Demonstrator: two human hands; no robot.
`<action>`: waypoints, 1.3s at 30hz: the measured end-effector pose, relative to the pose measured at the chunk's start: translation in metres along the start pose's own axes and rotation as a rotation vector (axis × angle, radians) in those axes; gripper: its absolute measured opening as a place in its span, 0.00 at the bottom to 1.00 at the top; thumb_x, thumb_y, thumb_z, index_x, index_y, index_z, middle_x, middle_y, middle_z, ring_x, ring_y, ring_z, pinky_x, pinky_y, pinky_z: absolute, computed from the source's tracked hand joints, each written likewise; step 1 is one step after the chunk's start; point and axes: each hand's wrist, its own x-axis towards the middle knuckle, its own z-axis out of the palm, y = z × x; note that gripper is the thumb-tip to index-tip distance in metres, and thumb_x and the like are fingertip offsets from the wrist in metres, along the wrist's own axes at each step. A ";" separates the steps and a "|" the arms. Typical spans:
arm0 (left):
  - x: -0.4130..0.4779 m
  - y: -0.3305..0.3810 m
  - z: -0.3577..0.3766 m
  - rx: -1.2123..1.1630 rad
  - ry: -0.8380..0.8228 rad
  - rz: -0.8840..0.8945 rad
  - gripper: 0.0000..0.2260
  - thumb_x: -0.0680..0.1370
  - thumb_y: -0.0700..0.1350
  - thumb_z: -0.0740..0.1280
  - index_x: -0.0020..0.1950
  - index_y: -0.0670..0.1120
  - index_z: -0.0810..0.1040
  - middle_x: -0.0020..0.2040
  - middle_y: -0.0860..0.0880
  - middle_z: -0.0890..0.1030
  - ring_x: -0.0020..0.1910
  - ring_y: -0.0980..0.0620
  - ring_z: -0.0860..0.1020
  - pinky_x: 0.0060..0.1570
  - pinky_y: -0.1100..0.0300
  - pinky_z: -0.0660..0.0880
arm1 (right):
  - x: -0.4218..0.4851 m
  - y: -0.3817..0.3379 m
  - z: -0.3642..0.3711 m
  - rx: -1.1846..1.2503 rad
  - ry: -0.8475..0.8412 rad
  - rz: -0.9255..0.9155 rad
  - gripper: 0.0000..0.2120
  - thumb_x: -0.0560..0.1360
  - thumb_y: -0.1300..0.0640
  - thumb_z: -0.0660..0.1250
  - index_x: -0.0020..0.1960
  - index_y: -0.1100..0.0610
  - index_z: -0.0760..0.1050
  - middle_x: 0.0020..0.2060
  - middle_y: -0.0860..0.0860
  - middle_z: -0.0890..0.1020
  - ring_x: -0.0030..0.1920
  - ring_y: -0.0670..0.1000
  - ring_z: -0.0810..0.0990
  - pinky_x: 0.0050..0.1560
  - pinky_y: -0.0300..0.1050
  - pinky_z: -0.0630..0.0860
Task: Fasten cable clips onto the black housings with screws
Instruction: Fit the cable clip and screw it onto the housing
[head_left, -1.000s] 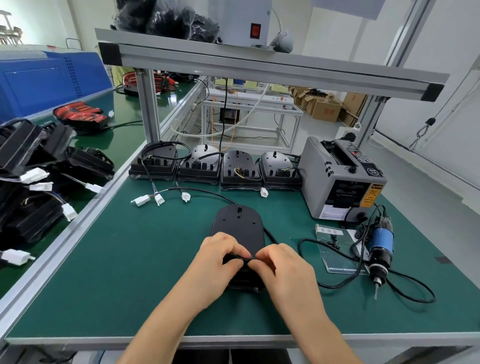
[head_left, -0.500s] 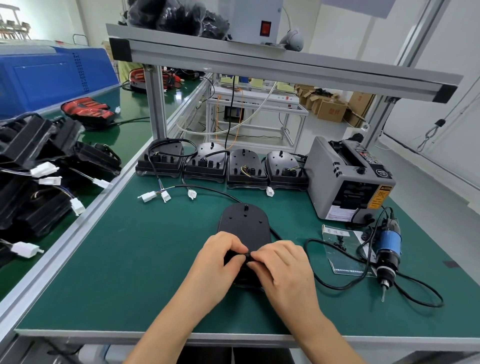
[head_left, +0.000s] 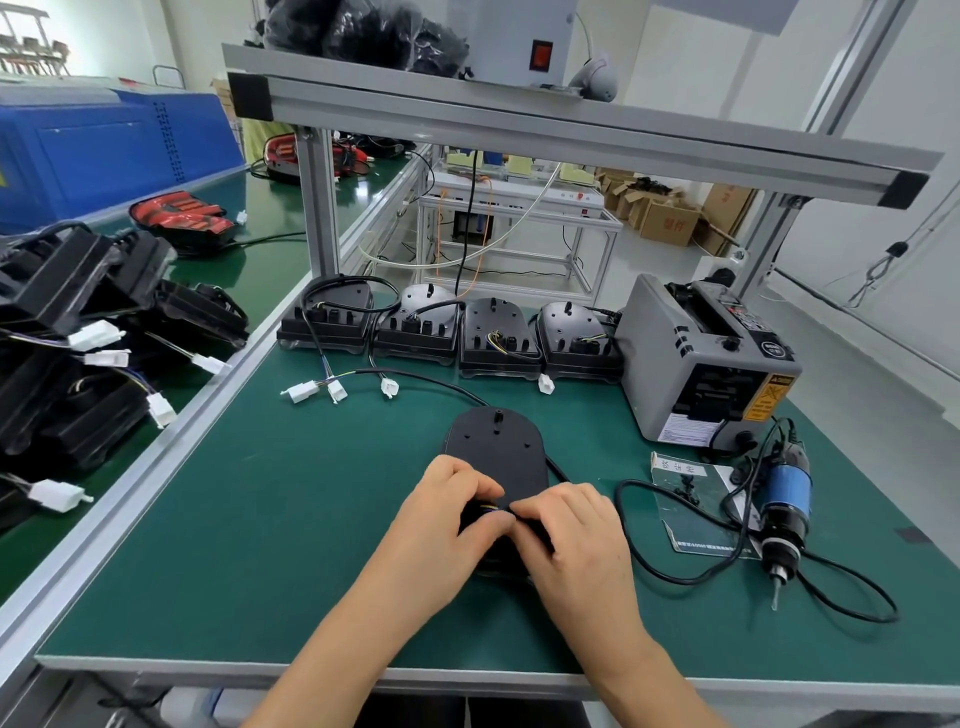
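The black housing (head_left: 493, 452) lies flat on the green bench (head_left: 260, 545), a little below the middle of the frame. Its round end points away from the person. Both hands sit on its near end. The left hand (head_left: 441, 530) comes in from the lower left and the right hand (head_left: 576, 535) from the lower right, and their fingertips meet. Each grip is almost closed. The fingers are curled, and they pinch the thin wires (head_left: 491, 507), yellow and blue, that peek out between them. I cannot tell if a clip is under the fingers. A black cable (head_left: 441, 383) runs from behind the housing toward the upper left, where some white plugs (head_left: 389, 387) lie. Behind that, along the far edge of the bench, four more housings (head_left: 498, 338) stand side by side in a row. Right of the row is a grey machine (head_left: 696, 364). Below that machine, at the right of the frame, a clear bag (head_left: 685, 519) with small black parts lies flat. Just right of it lies an electric screwdriver (head_left: 784, 499) with a blue band, its tip pointing to the bottom of the frame. A black cord (head_left: 685, 581) loops over the bench near the right hand. At the far left, on another bench, a pile of black housings (head_left: 78, 322) lies in a heap.
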 end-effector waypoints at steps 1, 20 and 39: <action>0.002 0.001 0.001 0.032 -0.001 -0.004 0.04 0.77 0.50 0.67 0.50 0.52 0.77 0.49 0.61 0.70 0.49 0.66 0.71 0.47 0.77 0.65 | 0.000 -0.001 0.000 -0.008 0.003 0.006 0.09 0.75 0.51 0.65 0.40 0.54 0.78 0.36 0.46 0.77 0.37 0.50 0.74 0.38 0.46 0.69; 0.021 0.008 -0.005 0.032 -0.173 -0.133 0.09 0.75 0.47 0.69 0.39 0.59 0.73 0.49 0.58 0.72 0.56 0.57 0.67 0.52 0.67 0.63 | 0.001 0.003 -0.007 0.173 -0.100 0.157 0.04 0.70 0.57 0.71 0.40 0.58 0.79 0.40 0.47 0.77 0.42 0.51 0.75 0.45 0.43 0.69; 0.021 0.011 -0.002 -0.096 -0.029 -0.274 0.06 0.70 0.42 0.75 0.34 0.50 0.81 0.43 0.54 0.80 0.40 0.64 0.76 0.36 0.75 0.67 | 0.007 0.017 -0.023 0.353 -0.240 0.287 0.09 0.72 0.47 0.65 0.45 0.51 0.80 0.43 0.39 0.77 0.51 0.42 0.72 0.54 0.34 0.67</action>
